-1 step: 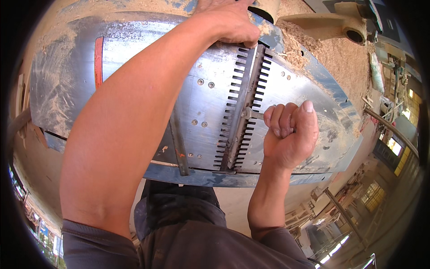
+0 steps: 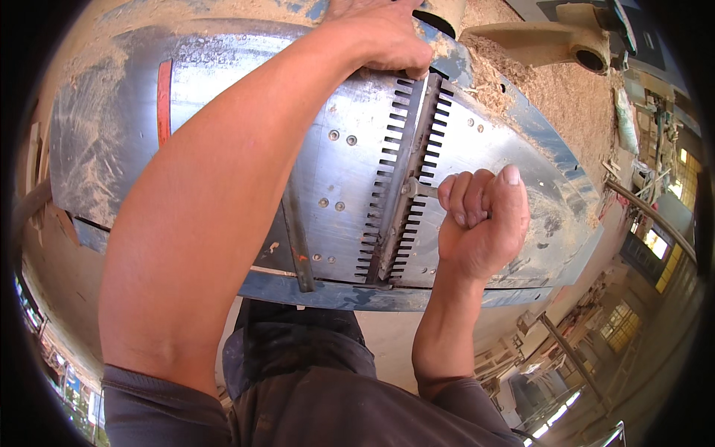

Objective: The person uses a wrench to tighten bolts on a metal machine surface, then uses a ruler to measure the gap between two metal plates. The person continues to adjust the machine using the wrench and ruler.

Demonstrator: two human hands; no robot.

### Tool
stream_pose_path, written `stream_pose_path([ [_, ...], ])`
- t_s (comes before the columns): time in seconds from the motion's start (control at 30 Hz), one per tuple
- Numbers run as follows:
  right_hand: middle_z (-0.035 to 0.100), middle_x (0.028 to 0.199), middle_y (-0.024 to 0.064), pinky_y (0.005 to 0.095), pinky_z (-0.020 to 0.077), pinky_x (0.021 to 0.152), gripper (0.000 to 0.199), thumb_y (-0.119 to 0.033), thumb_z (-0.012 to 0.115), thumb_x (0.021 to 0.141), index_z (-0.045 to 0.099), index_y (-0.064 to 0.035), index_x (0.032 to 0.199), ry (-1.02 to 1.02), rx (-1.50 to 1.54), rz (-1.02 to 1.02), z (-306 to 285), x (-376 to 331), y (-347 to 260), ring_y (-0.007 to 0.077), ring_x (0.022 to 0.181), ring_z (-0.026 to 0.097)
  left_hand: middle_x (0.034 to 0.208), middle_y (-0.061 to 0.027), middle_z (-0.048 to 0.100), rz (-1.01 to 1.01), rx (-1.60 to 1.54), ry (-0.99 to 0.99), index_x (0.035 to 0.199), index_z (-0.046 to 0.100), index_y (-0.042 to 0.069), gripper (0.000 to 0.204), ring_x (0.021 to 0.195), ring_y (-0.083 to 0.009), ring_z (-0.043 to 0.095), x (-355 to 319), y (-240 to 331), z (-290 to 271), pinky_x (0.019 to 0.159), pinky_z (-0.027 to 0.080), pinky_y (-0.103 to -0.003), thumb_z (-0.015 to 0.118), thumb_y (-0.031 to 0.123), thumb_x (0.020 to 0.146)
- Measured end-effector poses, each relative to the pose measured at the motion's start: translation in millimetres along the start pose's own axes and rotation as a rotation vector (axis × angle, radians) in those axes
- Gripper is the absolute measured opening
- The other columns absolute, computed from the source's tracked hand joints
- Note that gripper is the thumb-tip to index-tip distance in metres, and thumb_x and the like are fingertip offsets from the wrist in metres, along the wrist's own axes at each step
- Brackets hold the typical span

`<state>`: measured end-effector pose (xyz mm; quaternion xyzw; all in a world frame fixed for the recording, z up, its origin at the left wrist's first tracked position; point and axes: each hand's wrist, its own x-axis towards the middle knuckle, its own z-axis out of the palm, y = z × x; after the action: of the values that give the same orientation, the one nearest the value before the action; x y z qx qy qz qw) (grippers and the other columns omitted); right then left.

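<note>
Right hand is fisted tight round a small metal wrench, fingers wrapped fully, its head sitting on the cutter slot between the comb-toothed edges mid-worktop. Left hand presses down at the slot's far end, fingers curled over the steel planer worktop. Sawdust piled far right.
</note>
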<state>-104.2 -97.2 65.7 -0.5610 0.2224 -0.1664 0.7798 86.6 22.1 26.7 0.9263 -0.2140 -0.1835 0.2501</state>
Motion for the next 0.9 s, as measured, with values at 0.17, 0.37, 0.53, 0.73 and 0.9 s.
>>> stream_pose_path([
  [0.17, 0.035, 0.054, -0.0002, 0.0315, 0.0293, 0.048, 0.041, -0.017, 0.053, 0.107, 0.040, -0.0095, 0.069, -0.011, -0.014, 0.010, -1.5, -0.1, 7.6, 0.0105, 0.047, 0.030, 0.167, -0.0177, 0.032, -0.006, 0.011, 0.016, 0.164, 0.027, 0.006, 0.115, 0.153, -0.0383, 0.027, -7.1, 5.4, 1.2, 0.128, 0.010, -0.052, 0.075, 0.040, 0.065],
  [0.37, 0.035, 0.057, 0.0019, 0.0384, 0.0400, 0.062, 0.040, -0.018, 0.051, 0.106, 0.037, -0.0105, 0.069, -0.094, -0.161, -0.268, -11.7, -48.5, 24.5, 0.0136, 0.053, 0.032, 0.162, -0.0225, 0.037, -0.051, -0.006, -0.059, 0.164, 0.026, 0.008, 0.118, 0.153, -0.0398, 0.026, 1.0, 2.9, 0.1, 0.128, 0.010, -0.053, 0.079, 0.041, 0.064],
  [0.53, 0.035, 0.059, 0.0028, 0.0443, 0.0445, 0.071, 0.038, -0.015, 0.048, 0.106, 0.035, -0.0110, 0.070, -0.181, -0.278, -0.526, -20.2, -89.0, 50.5, 0.0144, 0.056, 0.032, 0.161, -0.0230, 0.039, -0.086, 0.057, -0.091, 0.164, 0.025, 0.008, 0.120, 0.151, -0.0400, 0.029, 9.0, 2.8, 0.1, 0.127, 0.012, -0.053, 0.080, 0.043, 0.063],
  [0.73, 0.039, 0.056, 0.0051, 0.0422, 0.0425, 0.062, 0.036, -0.011, 0.051, 0.103, 0.037, -0.0074, 0.070, -0.134, 0.043, -0.296, -23.6, -52.1, 19.9, 0.0145, 0.052, 0.034, 0.160, -0.0231, 0.040, -0.059, 0.062, -0.072, 0.164, 0.027, 0.007, 0.120, 0.151, -0.0400, 0.030, 13.0, -4.5, 1.2, 0.126, 0.014, -0.053, 0.081, 0.045, 0.063],
  [0.9, 0.034, 0.053, 0.0016, 0.0345, 0.0360, 0.051, 0.041, -0.016, 0.055, 0.103, 0.037, -0.0100, 0.067, -0.071, 0.044, -0.023, -16.0, -5.5, -2.0, 0.0126, 0.045, 0.028, 0.160, -0.0232, 0.040, -0.025, -0.003, -0.071, 0.163, 0.029, 0.007, 0.119, 0.151, -0.0403, 0.031, 2.6, -1.0, -3.7, 0.127, 0.014, -0.053, 0.081, 0.045, 0.063],
])
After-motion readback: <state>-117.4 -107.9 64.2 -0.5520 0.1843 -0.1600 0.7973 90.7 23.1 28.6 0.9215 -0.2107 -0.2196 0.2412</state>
